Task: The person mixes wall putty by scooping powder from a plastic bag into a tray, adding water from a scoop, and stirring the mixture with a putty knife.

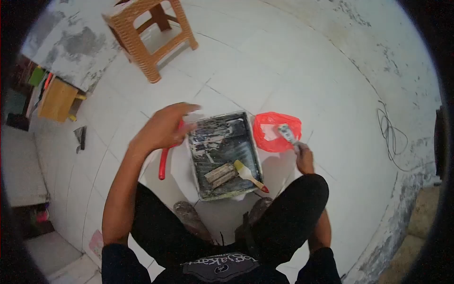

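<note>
My left hand (163, 127) is over the left edge of a black paint tray (229, 146), its thumb and fingers apart. Just below it a red handle (162, 165) lies along the tray's side; a bit of red also shows between the fingers. Whether the hand touches it is hidden. My right hand (305, 160) is closed around the handle of a putty-smeared scraper (286, 132). The scraper's blade is over a red plastic bag (265, 120) with white material inside. A flat brush (249, 175) and a greyish block-like piece (221, 175) lie in the tray's lower part.
A brown woven-pattern plastic stool (151, 40) stands on the tiled floor (236, 57) ahead. A thin cable (390, 135) lies at the right near the patchy wall (369, 42). At the left are a small wooden piece of furniture (56, 100) and a dark scrap (80, 138).
</note>
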Motion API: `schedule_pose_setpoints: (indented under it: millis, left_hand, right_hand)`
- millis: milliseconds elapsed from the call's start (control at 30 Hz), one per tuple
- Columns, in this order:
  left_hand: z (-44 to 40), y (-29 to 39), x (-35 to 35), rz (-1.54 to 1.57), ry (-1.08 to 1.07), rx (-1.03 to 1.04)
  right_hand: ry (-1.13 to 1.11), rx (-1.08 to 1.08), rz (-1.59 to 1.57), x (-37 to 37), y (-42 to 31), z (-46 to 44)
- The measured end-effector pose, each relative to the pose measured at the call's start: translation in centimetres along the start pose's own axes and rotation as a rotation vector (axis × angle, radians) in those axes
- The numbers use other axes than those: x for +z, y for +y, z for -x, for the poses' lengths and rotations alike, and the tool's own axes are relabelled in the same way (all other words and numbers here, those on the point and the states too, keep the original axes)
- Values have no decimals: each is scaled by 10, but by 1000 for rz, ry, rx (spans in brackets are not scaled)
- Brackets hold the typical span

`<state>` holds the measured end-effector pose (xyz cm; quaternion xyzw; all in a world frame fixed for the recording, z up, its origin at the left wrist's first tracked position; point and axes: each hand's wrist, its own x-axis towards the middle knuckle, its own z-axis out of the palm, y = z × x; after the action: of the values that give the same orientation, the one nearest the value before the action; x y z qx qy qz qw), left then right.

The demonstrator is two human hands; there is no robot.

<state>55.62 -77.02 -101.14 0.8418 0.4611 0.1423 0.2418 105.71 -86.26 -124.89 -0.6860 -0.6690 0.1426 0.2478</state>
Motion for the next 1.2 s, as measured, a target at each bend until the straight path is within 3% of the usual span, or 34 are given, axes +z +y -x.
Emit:
schedule_pose_setpoints:
  millis: [33,100,200,300,533,600,633,733,833,900,933,1067,1200]
  left_hand:
    - [9,0,-6,18,8,-35]
    - [20,-4,-18,134,-166,-182]
    - [25,-18,-20,196,-155,-294]
    - [24,-18,-18,74,-77,-283]
    - [20,-14,-13,103,-92,-290]
    - [23,-22,-16,140,-86,-151]
    - [25,-26,-14,114,-82,-230]
    - [30,-29,-6,-5,-50,-255]
    - [35,-42,18,-141,-238,-402]
    - [37,-49,38,-164,-206,-269]
    - [32,-49,42,-91,-344,-317]
    - [25,-44,51,-133,-346,-272]
    - [32,-50,54,-41,-335,-422]
  right_hand:
    - [43,-21,19,9,-9,10]
    - [-73,243,1,11,-42,18]
    - [5,225,-3,32,-39,31]
    - [-54,272,78,33,-43,39]
    - [-58,336,190,59,-25,27]
    - [-150,331,276,59,-20,25]
    - [-175,400,211,51,-31,21]
    - [-66,240,277,31,-39,22]
    - [54,168,282,27,-38,27]
    - [63,182,285,25,-41,25]
    - [56,189,250,24,-43,24]
    - [112,269,187,17,-60,19]
    - [179,209,-89,13,-67,7]
